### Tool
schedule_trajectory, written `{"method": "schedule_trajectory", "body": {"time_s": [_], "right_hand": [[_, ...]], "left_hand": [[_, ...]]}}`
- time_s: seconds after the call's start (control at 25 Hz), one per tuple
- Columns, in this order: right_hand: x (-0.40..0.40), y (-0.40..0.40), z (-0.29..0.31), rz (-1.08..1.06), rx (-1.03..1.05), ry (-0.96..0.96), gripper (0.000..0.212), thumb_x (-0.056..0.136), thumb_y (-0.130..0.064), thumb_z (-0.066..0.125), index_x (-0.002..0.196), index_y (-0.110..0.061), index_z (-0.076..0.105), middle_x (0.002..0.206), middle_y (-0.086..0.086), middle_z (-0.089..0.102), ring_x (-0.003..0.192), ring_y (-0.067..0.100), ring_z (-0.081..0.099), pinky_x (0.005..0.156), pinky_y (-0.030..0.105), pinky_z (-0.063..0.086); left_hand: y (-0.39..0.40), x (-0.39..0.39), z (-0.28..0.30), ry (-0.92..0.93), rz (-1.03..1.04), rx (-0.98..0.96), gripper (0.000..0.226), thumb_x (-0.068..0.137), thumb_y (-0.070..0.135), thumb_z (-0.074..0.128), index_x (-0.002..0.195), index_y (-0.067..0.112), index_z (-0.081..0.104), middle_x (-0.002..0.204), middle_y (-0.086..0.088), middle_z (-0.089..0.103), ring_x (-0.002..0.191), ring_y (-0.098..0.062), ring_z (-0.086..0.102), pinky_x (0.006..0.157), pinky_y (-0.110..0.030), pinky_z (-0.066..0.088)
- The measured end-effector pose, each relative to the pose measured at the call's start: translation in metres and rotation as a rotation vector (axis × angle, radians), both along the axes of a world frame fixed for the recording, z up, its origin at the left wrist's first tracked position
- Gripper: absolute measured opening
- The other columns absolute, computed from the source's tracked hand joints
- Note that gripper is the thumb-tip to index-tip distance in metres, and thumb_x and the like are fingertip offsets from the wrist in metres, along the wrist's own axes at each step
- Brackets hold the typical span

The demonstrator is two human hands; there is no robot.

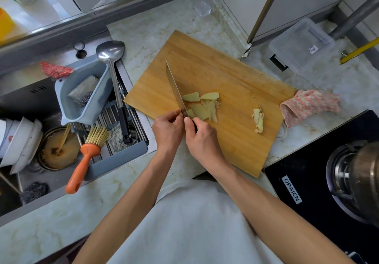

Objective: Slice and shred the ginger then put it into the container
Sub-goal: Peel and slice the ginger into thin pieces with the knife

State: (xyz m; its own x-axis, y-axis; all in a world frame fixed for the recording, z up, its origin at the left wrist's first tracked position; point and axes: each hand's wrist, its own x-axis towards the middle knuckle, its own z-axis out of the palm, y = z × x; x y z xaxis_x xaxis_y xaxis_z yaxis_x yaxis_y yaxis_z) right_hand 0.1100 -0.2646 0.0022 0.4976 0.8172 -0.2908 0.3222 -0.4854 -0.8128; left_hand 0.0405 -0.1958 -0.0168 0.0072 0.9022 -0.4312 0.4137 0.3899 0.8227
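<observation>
Several pale yellow ginger slices [202, 106] lie on the wooden cutting board [225, 75], just right of a knife [174, 87] whose blade points away from me. My right hand [202, 138] grips the knife's dark handle. My left hand [168, 128], fingers curled, pinches a small ginger piece against the blade's left side near the heel. A heap of ginger peel [258, 120] sits further right on the board. A clear plastic container [301, 44] stands on the counter at the back right.
A sink on the left holds a grey strainer basket [82, 91], a steel ladle [111, 58], an orange-handled brush [86, 157] and dirty bowls [20, 140]. A pink cloth [309, 106] lies right of the board. A black gas stove [328, 171] with a pot [367, 175] is at the right.
</observation>
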Motion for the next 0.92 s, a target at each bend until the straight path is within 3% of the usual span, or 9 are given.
{"method": "schedule_trajectory", "body": {"time_s": [0.08, 0.2, 0.28, 0.44, 0.52, 0.6, 0.76, 0.84, 0.92], "right_hand": [[0.005, -0.003, -0.002, -0.004, -0.012, 0.039, 0.042, 0.105, -0.036, 0.046, 0.067, -0.019, 0.046, 0.053, -0.007, 0.049, 0.047, 0.004, 0.048, 0.045, 0.017, 0.034], [0.014, -0.012, 0.000, -0.032, -0.016, 0.140, 0.046, 0.104, -0.042, 0.045, 0.069, -0.013, 0.050, 0.058, 0.002, 0.057, 0.049, 0.013, 0.049, 0.051, 0.036, 0.045], [0.023, -0.017, 0.007, -0.046, 0.008, 0.157, 0.046, 0.104, -0.042, 0.045, 0.070, -0.012, 0.051, 0.058, 0.003, 0.058, 0.048, 0.014, 0.050, 0.051, 0.034, 0.043], [0.044, -0.026, 0.020, 0.027, 0.066, -0.025, 0.042, 0.103, -0.047, 0.045, 0.073, -0.018, 0.055, 0.062, 0.010, 0.062, 0.054, 0.026, 0.057, 0.053, 0.042, 0.048], [0.050, -0.031, 0.024, 0.073, 0.067, -0.107, 0.035, 0.102, -0.046, 0.049, 0.082, -0.022, 0.063, 0.057, -0.001, 0.059, 0.051, 0.012, 0.055, 0.050, 0.032, 0.044], [0.052, -0.037, 0.024, 0.078, 0.063, -0.154, 0.032, 0.102, -0.042, 0.053, 0.093, -0.017, 0.070, 0.052, -0.009, 0.052, 0.051, 0.005, 0.053, 0.045, 0.018, 0.035], [0.052, -0.047, 0.018, 0.025, 0.054, -0.164, 0.034, 0.102, -0.043, 0.052, 0.098, -0.014, 0.070, 0.051, -0.004, 0.052, 0.048, 0.011, 0.050, 0.043, 0.020, 0.031], [0.052, -0.048, 0.018, -0.002, 0.044, -0.156, 0.034, 0.102, -0.043, 0.052, 0.102, -0.015, 0.071, 0.052, -0.005, 0.052, 0.047, 0.008, 0.050, 0.043, 0.018, 0.032], [0.053, -0.049, 0.021, -0.010, 0.038, -0.158, 0.035, 0.102, -0.044, 0.051, 0.103, -0.015, 0.070, 0.053, -0.006, 0.053, 0.048, 0.005, 0.051, 0.044, 0.017, 0.033]], "left_hand": [[0.000, -0.001, 0.001, 0.004, -0.002, 0.003, 0.027, 0.088, 0.017, 0.064, 0.113, 0.015, 0.074, 0.098, 0.005, 0.074, 0.095, -0.010, 0.069, 0.093, -0.034, 0.055], [0.004, -0.004, 0.000, -0.018, 0.015, -0.021, 0.032, 0.081, 0.015, 0.063, 0.112, 0.021, 0.074, 0.092, 0.005, 0.075, 0.087, -0.014, 0.071, 0.085, -0.039, 0.059], [0.008, -0.008, -0.002, 0.007, 0.014, 0.001, 0.035, 0.080, 0.012, 0.063, 0.112, 0.022, 0.073, 0.092, 0.003, 0.075, 0.086, -0.013, 0.071, 0.082, -0.037, 0.060], [0.012, -0.013, -0.002, 0.079, -0.051, 0.113, 0.028, 0.087, 0.011, 0.062, 0.112, 0.017, 0.072, 0.094, 0.001, 0.072, 0.079, -0.004, 0.065, 0.061, -0.011, 0.052], [0.013, -0.018, -0.003, 0.129, -0.070, 0.153, 0.026, 0.089, 0.013, 0.063, 0.114, 0.015, 0.072, 0.094, 0.001, 0.070, 0.075, 0.001, 0.061, 0.054, -0.004, 0.044], [0.013, -0.025, -0.003, 0.158, -0.125, 0.215, 0.027, 0.090, 0.014, 0.065, 0.117, 0.013, 0.071, 0.100, -0.001, 0.070, 0.079, -0.003, 0.063, 0.062, -0.008, 0.048], [0.023, -0.026, -0.004, 0.322, -0.617, 0.435, 0.039, 0.091, 0.013, 0.066, 0.130, 0.014, 0.065, 0.129, -0.006, 0.060, 0.116, -0.022, 0.055, 0.094, -0.030, 0.046], [0.035, -0.018, -0.005, 0.500, -0.921, 0.510, 0.049, 0.090, 0.017, 0.067, 0.138, 0.017, 0.058, 0.132, -0.009, 0.056, 0.122, -0.029, 0.049, 0.098, -0.040, 0.046], [0.048, -0.010, -0.004, 0.630, -1.090, 0.523, 0.050, 0.089, 0.022, 0.067, 0.138, 0.018, 0.056, 0.125, -0.011, 0.054, 0.114, -0.031, 0.049, 0.092, -0.043, 0.048]]}}
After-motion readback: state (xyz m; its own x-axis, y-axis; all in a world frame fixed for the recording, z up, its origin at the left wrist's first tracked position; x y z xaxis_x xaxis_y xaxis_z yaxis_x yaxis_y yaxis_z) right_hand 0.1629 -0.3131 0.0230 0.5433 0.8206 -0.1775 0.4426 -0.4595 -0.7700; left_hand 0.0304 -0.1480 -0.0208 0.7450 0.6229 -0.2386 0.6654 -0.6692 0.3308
